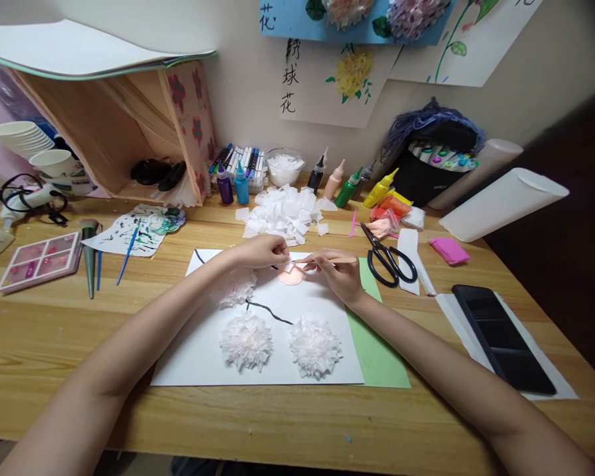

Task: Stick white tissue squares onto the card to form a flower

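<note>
My right hand point(340, 274) grips a thin wooden stick point(346, 260), its tip pointing left. Beside that tip, my left hand point(265, 251) is closed in a pinch on a small white tissue paper square point(288, 267). Just below both hands lies a flat peach disc point(291, 276) on the white sheet point(178, 360). Two fluffy white paper flowers point(246, 341) point(316, 347) sit near the sheet's front edge. A third paper flower point(238, 289) is partly hidden under my left forearm. Black painted lines point(270, 312) cross the sheet.
Loose white tissue squares point(287, 211) are heaped behind the sheet. Black-handled scissors point(389, 258) lie to the right, near a black tray point(503, 337). Glue or paint bottles point(348, 190) line the back. A green sheet point(377, 350) shows under the white one; brushes point(89, 258) lie left.
</note>
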A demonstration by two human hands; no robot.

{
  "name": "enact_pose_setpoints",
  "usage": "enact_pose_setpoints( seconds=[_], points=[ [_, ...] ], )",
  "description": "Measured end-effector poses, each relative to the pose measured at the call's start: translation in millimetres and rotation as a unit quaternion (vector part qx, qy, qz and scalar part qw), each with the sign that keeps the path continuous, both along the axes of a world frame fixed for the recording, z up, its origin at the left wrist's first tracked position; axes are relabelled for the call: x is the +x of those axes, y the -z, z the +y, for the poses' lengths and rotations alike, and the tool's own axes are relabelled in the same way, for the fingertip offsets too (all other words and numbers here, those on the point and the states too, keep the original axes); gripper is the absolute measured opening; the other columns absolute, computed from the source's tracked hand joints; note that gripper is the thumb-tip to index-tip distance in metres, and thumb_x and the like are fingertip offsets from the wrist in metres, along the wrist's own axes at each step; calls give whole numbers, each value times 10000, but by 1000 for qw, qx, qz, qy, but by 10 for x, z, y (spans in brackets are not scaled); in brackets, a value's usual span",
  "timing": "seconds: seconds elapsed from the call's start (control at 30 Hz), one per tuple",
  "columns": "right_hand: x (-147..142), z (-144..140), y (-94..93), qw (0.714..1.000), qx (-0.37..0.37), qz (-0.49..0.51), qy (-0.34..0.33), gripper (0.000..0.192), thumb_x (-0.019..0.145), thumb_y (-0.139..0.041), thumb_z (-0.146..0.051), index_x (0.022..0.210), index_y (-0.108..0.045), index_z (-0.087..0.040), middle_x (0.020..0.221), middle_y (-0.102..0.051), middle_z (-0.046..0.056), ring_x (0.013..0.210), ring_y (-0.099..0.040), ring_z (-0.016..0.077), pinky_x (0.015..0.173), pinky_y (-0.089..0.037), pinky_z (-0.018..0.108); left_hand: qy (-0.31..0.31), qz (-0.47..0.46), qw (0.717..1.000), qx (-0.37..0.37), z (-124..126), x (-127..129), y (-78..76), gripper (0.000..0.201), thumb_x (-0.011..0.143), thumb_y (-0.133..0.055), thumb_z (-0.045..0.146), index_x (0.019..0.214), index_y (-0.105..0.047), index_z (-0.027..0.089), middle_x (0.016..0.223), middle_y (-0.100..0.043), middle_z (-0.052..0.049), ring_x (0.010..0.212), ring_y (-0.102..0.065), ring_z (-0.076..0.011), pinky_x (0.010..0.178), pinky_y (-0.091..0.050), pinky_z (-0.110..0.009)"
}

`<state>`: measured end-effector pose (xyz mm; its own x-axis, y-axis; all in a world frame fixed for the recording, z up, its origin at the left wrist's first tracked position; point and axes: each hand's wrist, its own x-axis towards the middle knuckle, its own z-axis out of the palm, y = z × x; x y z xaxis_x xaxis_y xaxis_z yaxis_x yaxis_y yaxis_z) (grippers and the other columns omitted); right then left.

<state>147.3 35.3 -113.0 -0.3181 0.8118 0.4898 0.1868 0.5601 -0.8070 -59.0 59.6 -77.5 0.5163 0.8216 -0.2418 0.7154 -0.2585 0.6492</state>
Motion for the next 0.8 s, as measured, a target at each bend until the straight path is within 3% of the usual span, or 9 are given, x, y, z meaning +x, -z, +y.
enact_pose_setpoints(
  seconds=[0.27, 0.53, 0.7, 0.8],
  points=[
    [-10, -3, -8, 1000, -1, -16, -16, 282, 865, -530, -369, 767, -737, -205, 695, -724, 56, 665, -666, 172, 578, -492, 287, 4, -23, 1000, -5, 20, -11, 54, 203, 726, -479, 255, 843, -596, 138, 714, -588, -13, 634, -490, -122, 545, -321, -220],
    [-36, 18, -51, 992, 88, -82, -44, 236, 860, -555, -305, 717, -719, -212, 704, -726, 27, 648, -657, 150, 603, -477, 274, 18, -34, 999, -23, 21, -16, 14, 198, 727, -490, 247, 849, -598, 135, 678, -538, 6, 607, -441, -107, 539, -302, -218],
    [-106, 36, -127, 988, 101, -115, -3, 302, 867, -534, -347, 654, -691, -200, 581, -675, 13, 557, -616, 136, 563, -446, 261, 28, -60, 996, -57, 26, -40, 16, 181, 728, -501, 253, 838, -584, 136, 727, -553, -3, 647, -459, -111, 564, -312, -219],
    [-115, 51, -92, 993, 68, -98, 18, 308, 898, -479, -337, 729, -691, -192, 626, -684, 18, 580, -626, 136, 583, -458, 259, 33, -74, 994, -67, 42, -55, 33, 176, 722, -506, 251, 833, -577, 134, 736, -549, -2, 653, -456, -108, 573, -313, -219]
  ],
)
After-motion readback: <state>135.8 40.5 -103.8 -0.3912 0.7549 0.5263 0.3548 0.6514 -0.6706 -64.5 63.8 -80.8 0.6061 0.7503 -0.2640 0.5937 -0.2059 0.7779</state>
